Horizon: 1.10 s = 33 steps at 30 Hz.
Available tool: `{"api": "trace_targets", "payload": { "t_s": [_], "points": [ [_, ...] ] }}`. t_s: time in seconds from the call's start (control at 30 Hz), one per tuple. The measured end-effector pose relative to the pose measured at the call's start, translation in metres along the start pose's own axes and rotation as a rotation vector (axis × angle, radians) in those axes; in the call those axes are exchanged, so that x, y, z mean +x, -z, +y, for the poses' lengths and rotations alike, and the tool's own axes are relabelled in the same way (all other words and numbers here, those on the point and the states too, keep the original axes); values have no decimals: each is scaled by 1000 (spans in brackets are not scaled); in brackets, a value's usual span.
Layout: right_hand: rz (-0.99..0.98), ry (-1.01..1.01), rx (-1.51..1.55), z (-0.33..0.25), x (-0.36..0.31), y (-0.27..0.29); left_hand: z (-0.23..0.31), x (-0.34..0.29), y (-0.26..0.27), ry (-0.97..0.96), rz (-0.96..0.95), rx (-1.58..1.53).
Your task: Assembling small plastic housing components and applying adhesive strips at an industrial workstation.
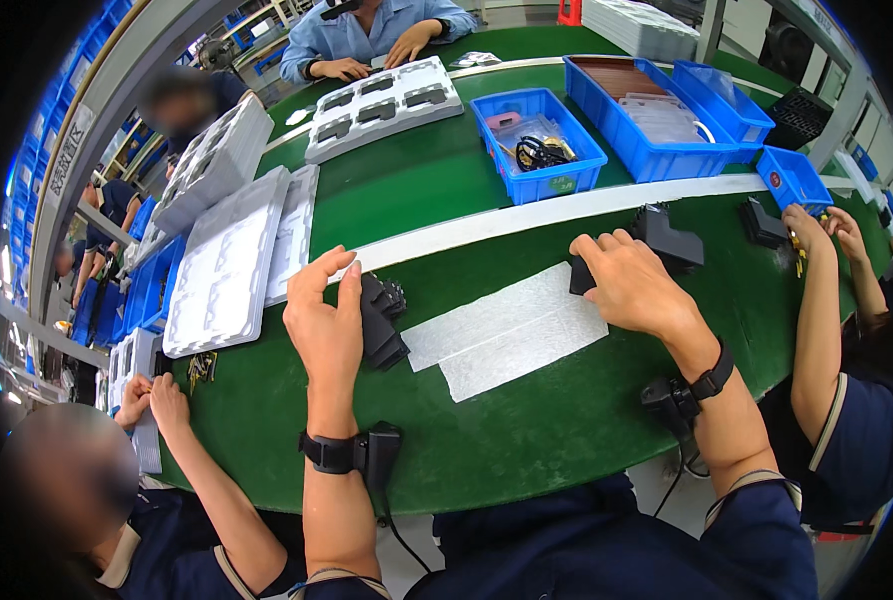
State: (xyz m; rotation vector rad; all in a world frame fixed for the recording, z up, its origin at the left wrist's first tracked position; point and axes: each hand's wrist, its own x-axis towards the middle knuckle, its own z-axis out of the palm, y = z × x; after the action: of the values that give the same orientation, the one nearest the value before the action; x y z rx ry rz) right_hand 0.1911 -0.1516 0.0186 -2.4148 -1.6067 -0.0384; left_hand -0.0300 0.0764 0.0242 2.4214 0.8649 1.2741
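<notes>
My left hand (328,315) is raised over the table, thumb and index finger apart and nothing seen between them. Close against its right side, a black angular plastic housing (381,325) lies on the green surface; whether they touch is unclear. The fingers of my right hand (634,285) curl over a dark block-like piece (577,278), mostly hidden under them, at the right end of a white sheet (506,335). Beyond that hand lies another black L-shaped housing (669,240). Each of my wrists wears a black strap with a small device.
White moulded trays (228,260) lie at the left, with another tray (386,108) near a person across the table. Blue bins (556,185) with cables and parts stand beyond a white strip (526,208). Co-workers' hands (816,230) handle small parts at my right, others (156,400) at my left.
</notes>
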Motion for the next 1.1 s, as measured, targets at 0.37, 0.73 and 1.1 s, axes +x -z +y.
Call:
{"api": "trace_targets", "payload": {
  "t_s": [0.37,0.73,1.1],
  "points": [
    [127,78,161,-10,4,-6,63,-48,-36,152,-481,-598],
    [315,316,478,-49,4,-19,59,-52,-45,607,-619,-981],
    [413,328,540,-51,7,-19,63,-53,-40,653,-688,-1067]
  ]
}}
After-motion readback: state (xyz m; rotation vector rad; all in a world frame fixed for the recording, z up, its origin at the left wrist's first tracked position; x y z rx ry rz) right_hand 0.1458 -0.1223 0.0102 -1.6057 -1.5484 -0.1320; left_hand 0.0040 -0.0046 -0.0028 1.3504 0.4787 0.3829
